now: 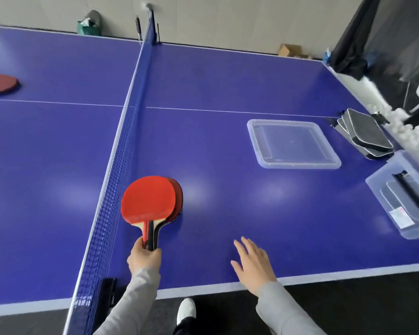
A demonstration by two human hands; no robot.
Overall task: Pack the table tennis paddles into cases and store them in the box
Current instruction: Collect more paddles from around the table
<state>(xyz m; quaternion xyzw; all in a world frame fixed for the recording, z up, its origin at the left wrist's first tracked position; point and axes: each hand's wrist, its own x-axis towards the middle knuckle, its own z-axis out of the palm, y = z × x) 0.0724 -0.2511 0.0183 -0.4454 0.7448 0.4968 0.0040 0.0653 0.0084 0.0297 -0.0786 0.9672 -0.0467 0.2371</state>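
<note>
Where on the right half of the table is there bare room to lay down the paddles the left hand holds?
Open blue surface lies between the held paddles and the clear lid, and ahead of the right hand. The far right edge is crowded: grey cases and storage box.

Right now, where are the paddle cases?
In the head view, the grey paddle cases lie stacked at the table's far right edge, right of the clear lid.

1. The far paddle [0,83] is chopped off by the left edge, handle out of sight.
2. The box [402,204] runs off the right side.
3. Under the top paddle [147,200] another one's mostly covered, just a sliver showing.
4. The white stuff [397,124] behind the cases [365,134] is too blurry to make out.
</note>
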